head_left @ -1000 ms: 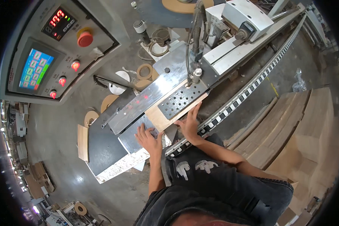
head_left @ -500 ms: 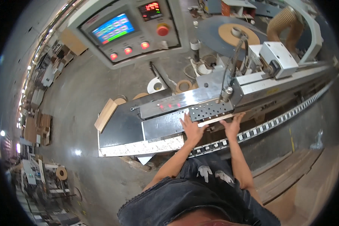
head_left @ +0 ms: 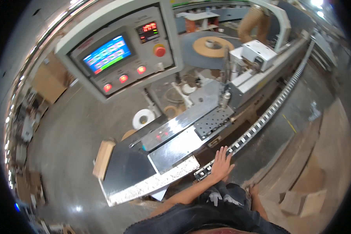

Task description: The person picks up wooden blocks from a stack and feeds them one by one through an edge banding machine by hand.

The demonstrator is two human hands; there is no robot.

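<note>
My left hand point(head_left: 222, 163) hangs over the near end of the roller rail point(head_left: 254, 132), fingers stretched out and nothing in them. Down beside my right side, my right hand point(head_left: 253, 190) is small and partly hidden by my dark clothing; its fingers cannot be made out. Just beyond the left hand runs the edging machine's metal infeed table point(head_left: 175, 150), with a perforated dark plate point(head_left: 213, 121) at its right end. Light wooden pieces point(head_left: 103, 160) lie at the table's far left corner.
A control panel point(head_left: 121, 50) with a lit screen and a red knob stands above the table. Behind the machine lies a large roll of tan edging point(head_left: 212, 46). Brown boards point(head_left: 288, 152) stretch along my right, with cut pieces point(head_left: 302, 202) near me.
Both hands have left the thin wooden strip at the machine's edge. The left came back over the rail; the right dropped to my side. The view has turned to the right.
</note>
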